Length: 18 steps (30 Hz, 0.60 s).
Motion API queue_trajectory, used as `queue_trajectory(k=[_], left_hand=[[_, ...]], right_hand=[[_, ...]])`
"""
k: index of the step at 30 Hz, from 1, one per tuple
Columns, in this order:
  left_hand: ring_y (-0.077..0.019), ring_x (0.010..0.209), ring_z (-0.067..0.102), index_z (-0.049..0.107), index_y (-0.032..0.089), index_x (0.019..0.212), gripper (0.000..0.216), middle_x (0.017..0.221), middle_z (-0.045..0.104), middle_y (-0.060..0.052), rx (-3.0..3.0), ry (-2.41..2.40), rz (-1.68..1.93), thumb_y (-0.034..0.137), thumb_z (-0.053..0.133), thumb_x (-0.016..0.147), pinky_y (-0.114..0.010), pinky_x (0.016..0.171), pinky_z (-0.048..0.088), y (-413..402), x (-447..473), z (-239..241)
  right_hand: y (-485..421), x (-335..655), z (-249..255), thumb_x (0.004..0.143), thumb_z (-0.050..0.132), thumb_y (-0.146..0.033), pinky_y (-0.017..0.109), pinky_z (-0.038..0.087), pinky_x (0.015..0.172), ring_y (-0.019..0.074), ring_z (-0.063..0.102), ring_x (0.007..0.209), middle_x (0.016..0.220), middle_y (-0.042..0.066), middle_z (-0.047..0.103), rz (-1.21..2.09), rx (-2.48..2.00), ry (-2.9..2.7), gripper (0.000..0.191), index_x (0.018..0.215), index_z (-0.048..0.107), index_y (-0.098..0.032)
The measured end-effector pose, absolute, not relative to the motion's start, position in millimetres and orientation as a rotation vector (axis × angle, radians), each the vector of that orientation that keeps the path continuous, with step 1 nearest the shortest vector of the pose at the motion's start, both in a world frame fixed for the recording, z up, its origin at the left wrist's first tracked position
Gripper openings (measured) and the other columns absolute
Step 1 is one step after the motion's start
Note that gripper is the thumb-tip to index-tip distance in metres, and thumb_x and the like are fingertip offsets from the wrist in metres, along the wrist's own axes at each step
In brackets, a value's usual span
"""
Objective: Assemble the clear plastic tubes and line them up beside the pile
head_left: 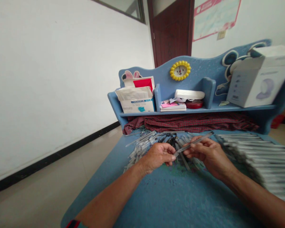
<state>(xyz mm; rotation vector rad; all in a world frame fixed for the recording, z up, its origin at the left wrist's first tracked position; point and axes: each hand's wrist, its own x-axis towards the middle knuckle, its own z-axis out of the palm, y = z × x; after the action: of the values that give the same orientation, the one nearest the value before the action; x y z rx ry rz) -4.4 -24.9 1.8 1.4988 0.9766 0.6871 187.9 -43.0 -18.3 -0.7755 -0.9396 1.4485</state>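
A slim clear pen (205,136) with a dark end slants up to the right between my two hands. Thumb and fingers of my right hand (210,153) are closed around its middle. My left hand (160,155) pinches the lower left end, where a clear piece, perhaps a cap, shows at the fingertips. Behind and below the hands lies a loose heap of clear pen parts (142,145), with some black pieces among them. To the right of my right forearm, many similar pens (263,158) are stacked side by side, blurred toward the near edge.
All this rests on a blue desk (142,202). At its back, a red checked cloth (192,123) lies under a blue shelf (218,109). The shelf holds a mask box (137,106), papers (172,107), a round red tin (194,104) and a large white box (254,79).
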Motion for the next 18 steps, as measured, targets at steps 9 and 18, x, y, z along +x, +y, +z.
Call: queue_trajectory(k=[9,18], left_hand=[[-0.0082,0.048,0.053,0.06,0.01,0.078,0.023,0.055,0.057,0.002,1.504,0.977,0.687,0.024,0.068,0.062,-0.021,0.05,0.041,-22.7,-6.2,-0.4],[-0.0078,0.047,0.053,0.059,0.01,0.078,0.024,0.056,0.056,0.004,1.494,0.942,0.678,0.023,0.069,0.061,-0.021,0.049,0.041,-23.3,-4.4,-4.8]], right_hand=[[-42.1,188.6,-18.5,0.061,0.074,-0.023,0.031,0.052,0.059,0.0204,0.066,0.062,0.072,0.005,0.069,1.424,-0.809,-0.939,0.028,0.08,0.056,-0.017],[-44.2,185.0,-23.4,0.065,0.072,-0.026,0.029,0.051,0.059,0.0184,0.065,0.061,0.063,0.002,0.066,1.464,-0.832,-1.042,0.027,0.083,0.054,-0.016]])
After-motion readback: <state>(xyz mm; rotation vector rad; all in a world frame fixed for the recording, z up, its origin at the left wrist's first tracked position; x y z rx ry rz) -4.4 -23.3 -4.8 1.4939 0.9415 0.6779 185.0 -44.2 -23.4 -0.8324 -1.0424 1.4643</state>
